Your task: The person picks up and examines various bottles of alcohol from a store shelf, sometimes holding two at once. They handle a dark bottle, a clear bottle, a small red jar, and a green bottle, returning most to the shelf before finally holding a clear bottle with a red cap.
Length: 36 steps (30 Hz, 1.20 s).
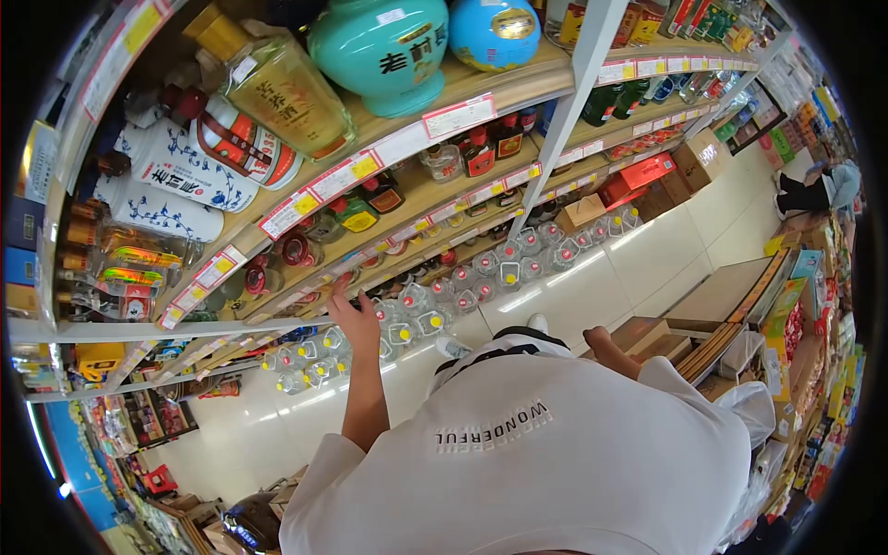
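Note:
My left hand (353,316) is raised beside the lower shelves, its fingers apart with nothing seen in them. Nearest to it are small bottles on a lower shelf and large clear plastic jugs (407,298) with red and yellow caps on the floor. My right hand (603,344) hangs at my side near some cardboard (647,338); its fingers are too small and dark to make out. On the upper shelf stand a turquoise jar (379,51), a golden bottle (287,92) with a gold cap, and white bottles (190,171) with blue patterns.
Price labels (460,117) line the shelf edges, and a white post (566,111) divides the shelving. Stacked flat cartons (731,291) stand to my right. Red boxes (638,180) sit by the far shelf. Another person (837,185) is farther along the tiled aisle (647,268).

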Motion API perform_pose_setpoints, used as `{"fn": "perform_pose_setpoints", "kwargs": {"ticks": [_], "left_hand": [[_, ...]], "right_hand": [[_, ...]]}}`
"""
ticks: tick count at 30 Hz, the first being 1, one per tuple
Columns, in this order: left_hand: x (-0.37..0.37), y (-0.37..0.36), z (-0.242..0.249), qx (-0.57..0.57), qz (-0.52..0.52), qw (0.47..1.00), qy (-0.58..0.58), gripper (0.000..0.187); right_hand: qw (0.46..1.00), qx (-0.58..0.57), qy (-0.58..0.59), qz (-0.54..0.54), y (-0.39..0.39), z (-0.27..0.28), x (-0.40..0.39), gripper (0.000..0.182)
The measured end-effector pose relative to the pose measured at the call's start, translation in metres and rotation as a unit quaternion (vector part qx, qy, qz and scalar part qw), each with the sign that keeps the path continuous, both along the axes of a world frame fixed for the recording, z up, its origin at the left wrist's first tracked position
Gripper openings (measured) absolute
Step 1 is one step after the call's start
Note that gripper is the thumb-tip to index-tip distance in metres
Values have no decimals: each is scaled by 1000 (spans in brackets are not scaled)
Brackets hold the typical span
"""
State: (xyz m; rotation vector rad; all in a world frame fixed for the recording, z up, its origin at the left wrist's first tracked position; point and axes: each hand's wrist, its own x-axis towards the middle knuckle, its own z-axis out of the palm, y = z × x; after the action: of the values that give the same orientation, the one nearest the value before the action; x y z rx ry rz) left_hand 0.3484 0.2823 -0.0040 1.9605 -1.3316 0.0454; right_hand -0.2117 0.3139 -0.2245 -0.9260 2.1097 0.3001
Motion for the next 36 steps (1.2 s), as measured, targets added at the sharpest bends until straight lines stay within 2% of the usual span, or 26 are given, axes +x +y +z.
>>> {"fn": "perform_pose_setpoints", "kwargs": {"ticks": [3,5,12,16,19,23,29,33,36], "left_hand": [[-13,-2,10,-2,-4,1000,-22,45],[-22,-8,16,-2,1,999,-39,47],[-63,-33,6,18,25,998,-62,58],[-108,-48,0,14,28,998,-58,58],[-143,-61,-3,3,32,999,-42,58],[-185,-82,1,-23,13,1000,-17,61],[-226,-117,1,-38,-12,999,2,64],[-243,-148,19,-73,-22,997,-17,62],[-252,-174,35,-113,-46,992,-20,59]], "right_hand": [[999,12,-21,-23,-6,-1,-13,53],[998,-32,-9,-54,-11,-9,-14,58],[985,-116,33,-125,-10,-16,-29,74],[982,-108,7,-158,2,-40,-66,89],[987,-140,11,-72,19,-52,-96,88],[979,-191,-55,-46,33,-81,-142,86],[969,-236,-57,-50,37,-76,-173,86],[967,-241,-51,-56,45,-62,-175,86],[959,-264,-65,-73,62,-74,-179,86]]}}
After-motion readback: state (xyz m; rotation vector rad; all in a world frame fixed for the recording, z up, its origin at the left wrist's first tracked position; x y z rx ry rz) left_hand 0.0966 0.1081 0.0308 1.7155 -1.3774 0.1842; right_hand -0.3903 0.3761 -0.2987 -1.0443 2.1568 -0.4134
